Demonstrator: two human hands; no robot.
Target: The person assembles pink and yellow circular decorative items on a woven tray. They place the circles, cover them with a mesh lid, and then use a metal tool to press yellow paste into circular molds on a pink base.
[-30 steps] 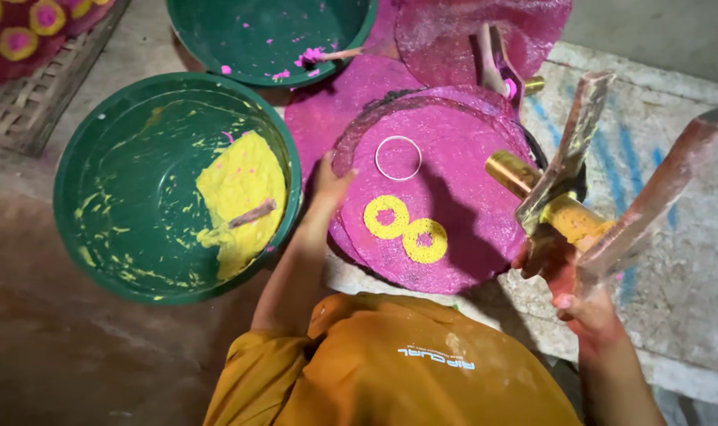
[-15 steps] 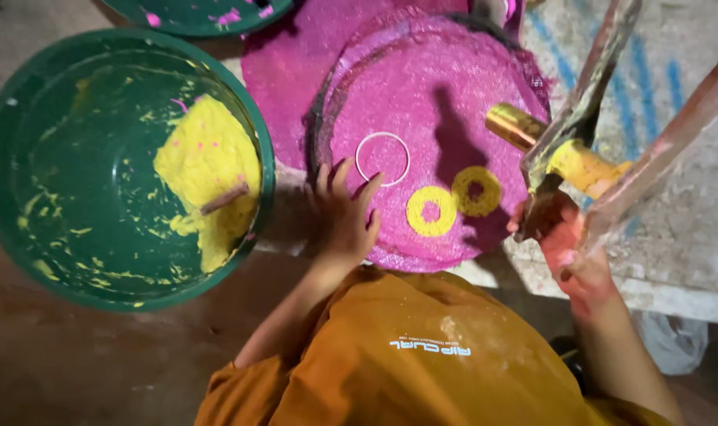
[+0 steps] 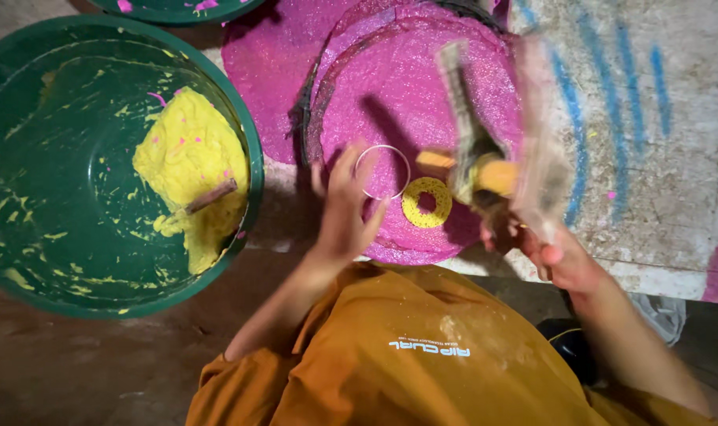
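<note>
The thin metal ring lies flat on the pink disc, just beyond the fingertips of the left hand, which is the nearer hand by far; being round, the ring has no long axis, and its open centre shows the pink surface through it. Just to the right of the ring, towards the right hand, lies a yellow ringed disc, flat on the same pink surface, close to the metal ring but not clearly touching it. The left hand is spread, fingers loose and parted, holding nothing; its fingertips lie at or over the near left edge of the ring, though the blur makes it hard to say whether they touch it. The right hand is clenched around the lower end of a blurred tool, a pale handle or pair of strips with a yellow-tipped head that hangs over the pink disc just right of the yellow one; how the tool is built cannot be told. To the left of the left hand, well apart, stands a green basin with a heap of yellow paste and a small stick lying in it.
</note>
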